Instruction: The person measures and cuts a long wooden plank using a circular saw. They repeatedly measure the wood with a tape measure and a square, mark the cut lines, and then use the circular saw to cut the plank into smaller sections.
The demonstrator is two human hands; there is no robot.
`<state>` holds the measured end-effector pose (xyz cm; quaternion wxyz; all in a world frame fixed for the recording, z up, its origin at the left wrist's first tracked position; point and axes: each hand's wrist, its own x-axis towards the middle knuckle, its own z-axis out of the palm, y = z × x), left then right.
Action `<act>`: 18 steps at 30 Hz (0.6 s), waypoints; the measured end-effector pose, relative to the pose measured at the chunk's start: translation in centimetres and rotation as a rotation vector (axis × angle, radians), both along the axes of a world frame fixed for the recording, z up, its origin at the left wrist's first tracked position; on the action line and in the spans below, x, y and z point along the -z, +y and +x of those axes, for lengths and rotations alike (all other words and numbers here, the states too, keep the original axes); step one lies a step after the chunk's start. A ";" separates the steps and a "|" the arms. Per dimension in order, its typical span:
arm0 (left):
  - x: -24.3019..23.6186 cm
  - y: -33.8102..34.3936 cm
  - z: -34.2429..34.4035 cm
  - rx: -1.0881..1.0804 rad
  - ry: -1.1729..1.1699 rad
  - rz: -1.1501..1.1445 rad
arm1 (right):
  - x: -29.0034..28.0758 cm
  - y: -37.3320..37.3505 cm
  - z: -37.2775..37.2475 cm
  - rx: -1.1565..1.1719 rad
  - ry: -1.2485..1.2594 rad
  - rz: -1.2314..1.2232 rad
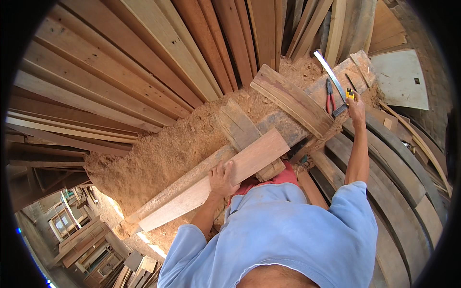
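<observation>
My left hand (222,180) lies on a pale reddish plank (257,154), fingers apart across its upper face. The plank slants across a worn wooden beam in front of me. At the far right, my right hand (356,109) is closed around a small yellow and black tape measure (350,93). Beside it lies a metal square (330,74) with a bright blade and dark stock. Pliers (330,96) with red handles rest just left of the square. A thin dark stick (351,82) lies to its right.
Sawdust (177,149) heaps around the beam. A brown board (293,98) and a short wood block (237,122) lie across it. Long planks (96,57) lean at the back and left. More curved-looking boards (384,177) stack at right, near a white panel (401,79).
</observation>
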<state>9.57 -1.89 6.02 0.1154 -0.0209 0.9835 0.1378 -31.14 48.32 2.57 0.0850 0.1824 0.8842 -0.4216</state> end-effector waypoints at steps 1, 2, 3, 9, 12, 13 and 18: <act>0.0 0.0 0.0 -0.002 0.006 0.001 | -1.1 -0.3 1.6 0.029 -0.036 -0.263; -0.1 0.1 0.2 -0.003 0.011 0.003 | -2.3 -0.7 3.7 0.056 -0.072 -0.525; -0.1 0.2 0.1 0.001 0.023 0.007 | -3.9 -1.0 5.8 0.081 -0.100 -0.786; 0.3 0.3 0.5 -0.018 -0.021 0.042 | -11.5 -11.3 16.1 0.002 -0.160 -1.576; -0.2 0.0 1.1 -0.026 0.083 -0.004 | -11.5 -18.5 19.3 0.070 -0.264 -1.571; -0.3 0.3 1.1 -0.067 0.174 0.034 | -9.7 -19.7 20.0 -0.049 -0.349 -1.547; 1.5 -3.1 4.3 -0.602 0.133 0.739 | -8.2 -31.4 27.2 -0.490 -0.739 -1.211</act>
